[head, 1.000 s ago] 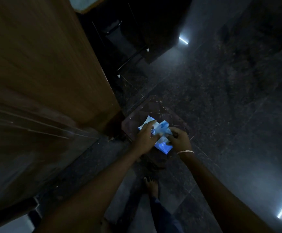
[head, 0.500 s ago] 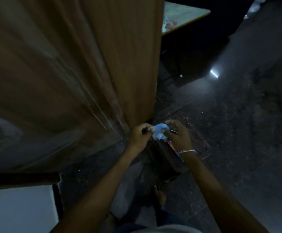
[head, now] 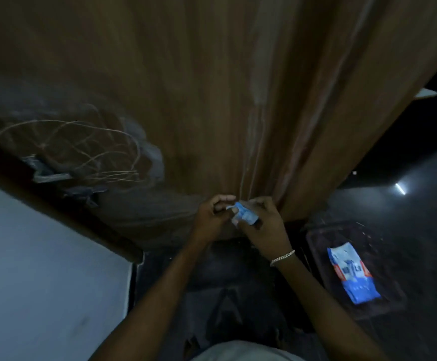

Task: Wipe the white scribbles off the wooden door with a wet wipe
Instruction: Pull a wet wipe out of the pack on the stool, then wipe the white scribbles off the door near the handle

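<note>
The wooden door (head: 212,87) fills the upper view, with thin white scribbles (head: 82,149) looping across its lower left. In front of the door's bottom edge both hands hold a small crumpled pale-blue wet wipe (head: 243,214). My left hand (head: 214,217) pinches the wipe's left end with curled fingers. My right hand (head: 264,227), with a bracelet on its wrist, grips the wipe's right side. The blue and white wipes packet (head: 353,274) lies in a dark tray (head: 316,238) on the floor to the right.
A white wall (head: 42,269) and the dark door frame (head: 55,201) stand at the left. The floor is dark polished stone (head: 420,230) with a light reflection at the right. A pale table corner (head: 426,93) shows past the door's right edge.
My view has swung left and up toward the door, bringing the scribbles into sight. The packet now lies in the tray; both hands hold only the wipe, raised near the door's bottom.
</note>
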Available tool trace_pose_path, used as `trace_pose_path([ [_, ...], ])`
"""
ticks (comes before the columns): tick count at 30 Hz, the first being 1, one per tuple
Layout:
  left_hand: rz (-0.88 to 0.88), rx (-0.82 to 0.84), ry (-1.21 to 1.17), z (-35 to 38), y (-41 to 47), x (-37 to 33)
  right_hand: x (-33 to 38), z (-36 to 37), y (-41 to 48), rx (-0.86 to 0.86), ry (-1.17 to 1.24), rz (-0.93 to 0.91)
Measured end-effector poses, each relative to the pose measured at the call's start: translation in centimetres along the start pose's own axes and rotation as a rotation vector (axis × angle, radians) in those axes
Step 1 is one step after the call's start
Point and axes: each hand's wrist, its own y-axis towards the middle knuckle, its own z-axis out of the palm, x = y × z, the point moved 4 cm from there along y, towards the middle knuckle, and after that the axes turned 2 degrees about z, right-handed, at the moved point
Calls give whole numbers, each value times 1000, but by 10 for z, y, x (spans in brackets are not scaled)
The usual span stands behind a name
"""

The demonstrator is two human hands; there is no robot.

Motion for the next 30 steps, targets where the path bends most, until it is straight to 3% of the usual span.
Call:
trace_pose_path([
  [5, -30, -95, -62, -107, -26, -3, 60, 87, 10, 52, -171, -131],
  [13, -33, -270, -56, -250, -59, -5, 133, 214, 18, 100, -152, -234],
  [18, -37, -391, -70, -309, -67, -2, 159, 274, 30, 237, -103, -256],
  [24, -53, -495, -82, -356, -59, 2, 189, 318, 62, 277, -142, -389],
  [30, -69, -613, -228, -405, -46, 4, 197, 357, 104, 244, -84, -375],
])
